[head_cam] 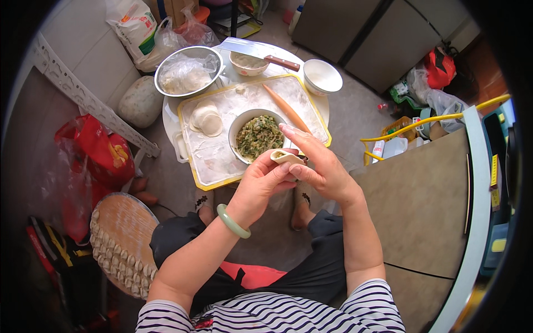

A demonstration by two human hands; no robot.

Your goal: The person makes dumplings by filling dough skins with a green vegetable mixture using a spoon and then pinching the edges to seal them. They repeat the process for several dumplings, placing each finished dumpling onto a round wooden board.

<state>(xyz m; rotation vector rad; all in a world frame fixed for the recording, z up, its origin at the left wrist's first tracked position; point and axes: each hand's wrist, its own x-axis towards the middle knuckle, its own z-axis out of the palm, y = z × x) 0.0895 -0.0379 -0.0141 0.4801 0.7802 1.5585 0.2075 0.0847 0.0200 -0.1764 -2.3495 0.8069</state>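
My left hand (266, 175), with a pale green bangle at its wrist, holds a folded dumpling wrapper (285, 157) with some filling showing at its open end. My right hand (320, 166) is beside it, thumb close to the wrapper and fingers extended; whether the thumb touches it I cannot tell. Just beyond the hands, a white bowl (231, 137) of chopped green filling (259, 137) stands on a floured tray (208, 160) with a yellow rim. Round wrappers (207, 120) lie stacked on the tray's left. A wooden rolling pin (285, 107) lies at its right.
Behind the tray are a metal basin (216, 77) with bagged dough, a floury bowl (248, 71) with a cleaver (254, 49) across it, and a white bowl (322, 78). At lower left, a round board (125, 216) bears rows of dumplings (118, 260). A cabinet (412, 195) stands right.
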